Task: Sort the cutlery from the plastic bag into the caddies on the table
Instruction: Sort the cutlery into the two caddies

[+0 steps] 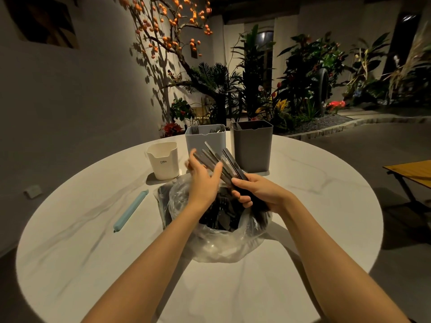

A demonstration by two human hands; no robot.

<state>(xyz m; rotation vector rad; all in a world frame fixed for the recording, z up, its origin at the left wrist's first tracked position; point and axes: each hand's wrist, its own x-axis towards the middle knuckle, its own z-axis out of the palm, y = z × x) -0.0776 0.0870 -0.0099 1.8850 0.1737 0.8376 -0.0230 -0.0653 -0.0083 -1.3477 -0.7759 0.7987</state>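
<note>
Presently gripping a bundle of dark cutlery point(221, 164) at its lower end with the right hand point(258, 194), fingers curled round the handles, just above the mouth of the clear plastic bag point(217, 243). Reaching in with the left hand point(204, 180), fingers fairly straight, thumb and fingertips touching the fanned-out upper ends of the same bundle; hard to tell whether pinching a single piece. Holding both hands over the bag, with more dark cutlery lying inside it. Sitting on the round white table point(93, 264), bag near the middle, three caddies standing behind it: small cream caddy point(163, 160) at the left, light grey caddy point(205, 138) in the middle with fork tines showing above its rim, dark grey caddy point(253, 145) at the right. Lying to the left of the bag, a pale blue sealing clip point(130, 210), well apart from the caddies.
</note>
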